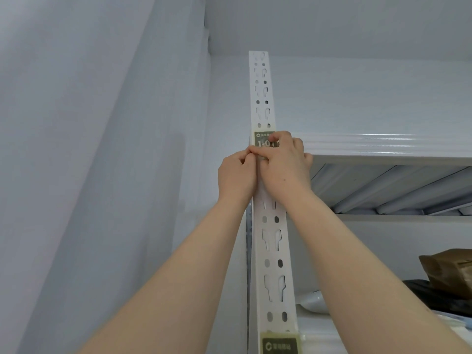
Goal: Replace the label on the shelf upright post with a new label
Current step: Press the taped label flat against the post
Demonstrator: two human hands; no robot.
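Note:
A white perforated upright post (272, 241) rises through the middle of the view. High on it sits a dark olive label (263, 140) with white print that starts "1-0". My left hand (236, 176) pinches at the label's lower left edge with fingertips curled. My right hand (284, 166) lies over the label's right and lower part, with its fingers curled onto it. Both hands hide the label's bottom half. A second olive label (280, 343) is stuck on the post at the bottom of the view.
A white metal shelf (383, 149) runs right from the post at hand height. On a lower shelf at the right lie a brown bag (449, 273), a black bag (439, 293) and a white object (313, 301). A pale wall fills the left side.

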